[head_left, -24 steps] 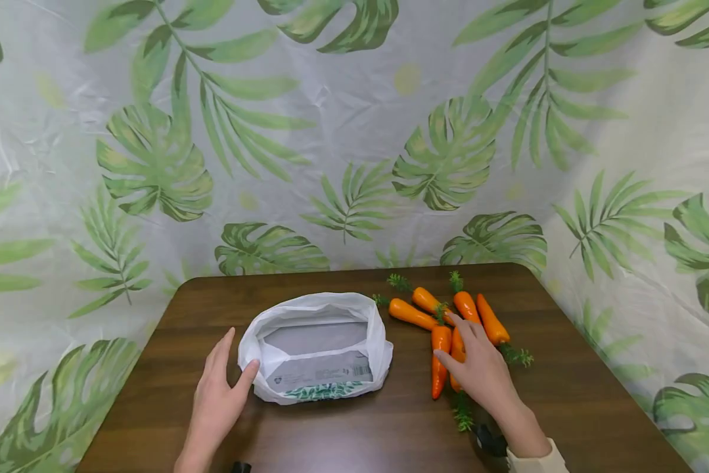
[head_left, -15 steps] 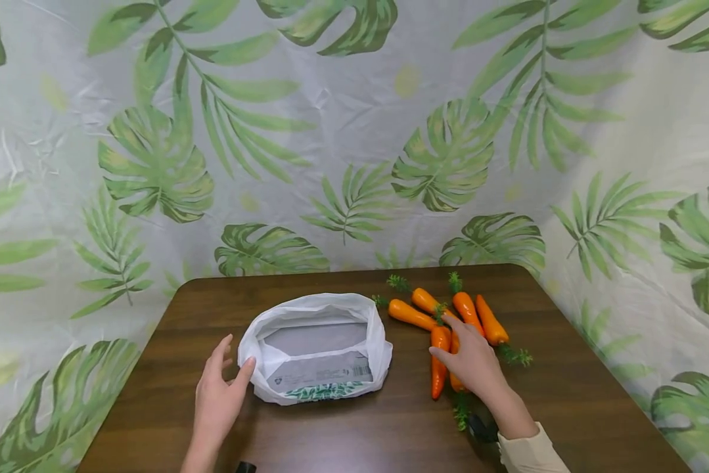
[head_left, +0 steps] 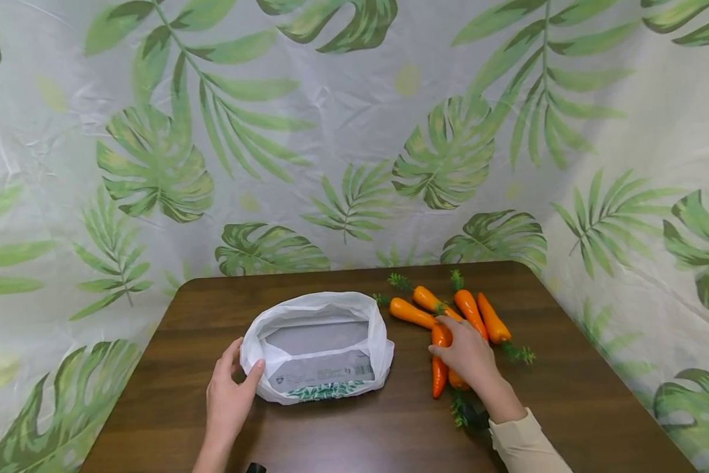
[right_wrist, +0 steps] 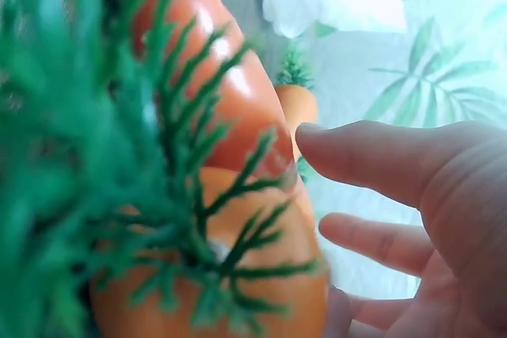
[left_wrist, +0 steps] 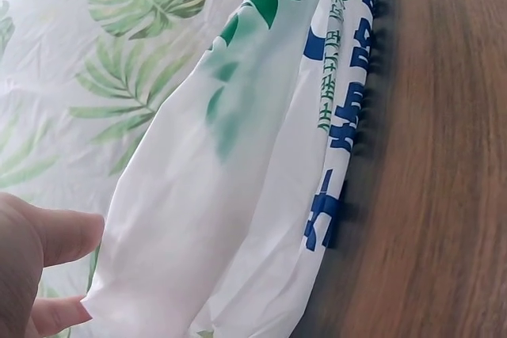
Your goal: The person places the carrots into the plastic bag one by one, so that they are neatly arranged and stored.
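A white plastic bag (head_left: 320, 299) with a green leaf print stands mouth up on the table, its grey inside showing. My left hand (head_left: 230, 394) is at its left rim, thumb over the edge and fingers outside; in the left wrist view thumb (left_wrist: 71, 235) and finger are parted beside the white plastic (left_wrist: 206, 243). My right hand (head_left: 471, 355) is over a toy carrot (head_left: 457, 381), partly hidden beneath it. Another carrot (head_left: 439, 378) lies by the thumb. In the right wrist view, spread fingers (right_wrist: 380, 239) are beside a glossy carrot (right_wrist: 230, 93) behind green leaves (right_wrist: 166, 251).
Several more orange carrots with green tops lie beyond the right hand, among them one carrot (head_left: 410, 311) close to the bag and one carrot (head_left: 493, 318) at the right. The brown table (head_left: 342, 440) ends at a leaf-patterned cloth (head_left: 354, 131).
My left hand has moved right, up to the bag's rim. My right hand has shifted slightly left over the carrots. The bag and carrots stay in place.
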Demonstrator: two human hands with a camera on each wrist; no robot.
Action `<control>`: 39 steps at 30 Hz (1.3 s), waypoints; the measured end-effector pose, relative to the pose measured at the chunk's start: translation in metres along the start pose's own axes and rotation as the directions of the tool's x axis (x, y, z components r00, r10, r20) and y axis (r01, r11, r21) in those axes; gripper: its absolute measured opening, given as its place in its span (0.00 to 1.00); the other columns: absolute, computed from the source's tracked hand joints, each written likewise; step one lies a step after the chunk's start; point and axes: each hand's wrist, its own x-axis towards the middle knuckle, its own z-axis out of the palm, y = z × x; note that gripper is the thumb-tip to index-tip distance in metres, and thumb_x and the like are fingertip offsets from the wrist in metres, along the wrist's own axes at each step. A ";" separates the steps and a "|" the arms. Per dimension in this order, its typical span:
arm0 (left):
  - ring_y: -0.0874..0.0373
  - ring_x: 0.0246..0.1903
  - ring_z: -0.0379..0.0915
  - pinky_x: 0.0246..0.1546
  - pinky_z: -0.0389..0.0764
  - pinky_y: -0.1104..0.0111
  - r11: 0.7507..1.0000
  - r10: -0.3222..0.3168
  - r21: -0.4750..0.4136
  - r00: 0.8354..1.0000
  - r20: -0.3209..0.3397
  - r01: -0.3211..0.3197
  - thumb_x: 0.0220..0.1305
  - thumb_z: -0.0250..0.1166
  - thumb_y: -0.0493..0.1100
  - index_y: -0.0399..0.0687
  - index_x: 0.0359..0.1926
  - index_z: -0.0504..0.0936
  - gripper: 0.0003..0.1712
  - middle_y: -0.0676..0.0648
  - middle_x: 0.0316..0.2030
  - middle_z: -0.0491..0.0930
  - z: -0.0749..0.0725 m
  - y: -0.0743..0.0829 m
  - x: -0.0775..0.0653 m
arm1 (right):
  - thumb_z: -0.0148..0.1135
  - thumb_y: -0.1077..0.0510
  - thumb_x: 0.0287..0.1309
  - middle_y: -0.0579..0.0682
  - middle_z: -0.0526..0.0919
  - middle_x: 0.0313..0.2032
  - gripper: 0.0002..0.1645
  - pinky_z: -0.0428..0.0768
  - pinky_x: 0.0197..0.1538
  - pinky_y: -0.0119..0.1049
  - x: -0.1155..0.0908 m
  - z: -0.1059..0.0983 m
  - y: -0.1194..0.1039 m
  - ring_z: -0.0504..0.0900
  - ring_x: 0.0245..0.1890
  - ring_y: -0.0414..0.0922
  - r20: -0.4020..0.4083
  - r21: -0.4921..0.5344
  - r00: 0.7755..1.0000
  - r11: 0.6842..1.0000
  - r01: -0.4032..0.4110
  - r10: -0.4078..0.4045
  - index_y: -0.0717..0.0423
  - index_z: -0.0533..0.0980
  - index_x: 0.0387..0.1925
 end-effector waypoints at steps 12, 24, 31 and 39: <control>0.44 0.47 0.76 0.47 0.67 0.53 1.000 0.013 -0.025 0.997 -0.081 -0.015 0.62 0.73 0.41 0.48 0.67 0.73 0.33 0.40 0.56 0.78 0.000 0.006 0.000 | 0.79 0.48 0.48 0.65 0.76 0.51 0.42 0.77 0.45 0.58 -0.003 0.008 -0.029 0.79 0.40 0.61 0.002 -0.028 0.999 0.999 0.039 -0.039 0.55 0.75 0.64; 0.47 0.44 0.80 0.42 0.71 0.58 0.998 -0.032 -0.050 0.993 -0.112 0.027 0.59 0.73 0.37 0.47 0.63 0.77 0.30 0.41 0.53 0.81 0.002 0.007 0.002 | 0.76 0.55 0.43 0.65 0.73 0.48 0.42 0.71 0.42 0.53 -0.006 0.017 -0.034 0.73 0.40 0.57 -0.001 0.070 0.998 0.996 -0.063 0.063 0.58 0.73 0.62; 0.46 0.44 0.81 0.39 0.74 0.61 0.999 -0.044 -0.025 0.993 -0.106 0.041 0.58 0.72 0.36 0.46 0.62 0.78 0.29 0.40 0.52 0.82 0.001 0.008 0.001 | 0.75 0.55 0.43 0.59 0.78 0.47 0.40 0.71 0.39 0.48 -0.006 0.013 -0.032 0.73 0.41 0.54 0.016 0.134 0.997 0.988 -0.080 0.079 0.53 0.72 0.62; 0.43 0.46 0.82 0.34 0.78 0.69 0.994 -0.085 -0.071 0.994 -0.071 0.080 0.60 0.72 0.37 0.46 0.61 0.79 0.27 0.38 0.53 0.82 0.001 0.009 0.001 | 0.71 0.57 0.46 0.52 0.79 0.29 0.40 0.70 0.24 0.39 -0.009 0.005 -0.035 0.72 0.19 0.48 0.031 0.249 0.996 0.964 -0.091 0.086 0.49 0.68 0.64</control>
